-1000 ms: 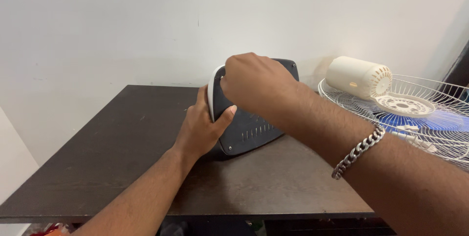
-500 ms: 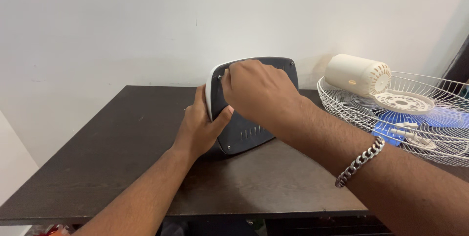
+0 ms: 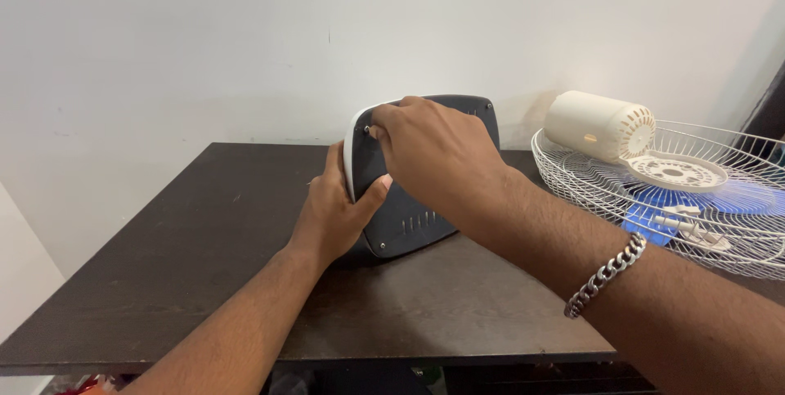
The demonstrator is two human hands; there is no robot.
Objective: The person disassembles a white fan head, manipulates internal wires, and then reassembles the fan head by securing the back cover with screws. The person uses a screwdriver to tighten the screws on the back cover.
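The left hand (image 3: pixel 335 211) is nearest, its forearm running up from the bottom edge of the view; it grips the left edge of a dark grey fan base (image 3: pixel 409 215) that stands tipped up on its side, underside facing the person, near the middle of the dark wooden table (image 3: pixel 188 256). The fingers of that hand are wrapped behind the white rim (image 3: pixel 350 154) and the thumb is pressed across the grey underside, so the hand is clamped on the base and steadies it. Just above and to the right of that grip, the right hand (image 3: pixel 437 158) lies over the upper part of the base with its fingertips bunched at the top left corner, close to a small screw (image 3: pixel 367 129); whether they pinch anything there cannot be told, since the hand hides it. A silver chain bracelet (image 3: pixel 605 274) hangs on the right wrist, below and to the right of the grip. Below the right hand a row of narrow vent slots (image 3: pixel 419 222) shows in the underside. Farther right, well apart from both hands, a white wire fan guard (image 3: pixel 572 186) lies flat on the table with blue fan blades (image 3: pixel 654 213) inside it and a cream motor housing (image 3: pixel 597 125) resting on its far side. Behind everything stands a plain white wall (image 3: pixel 204 35).
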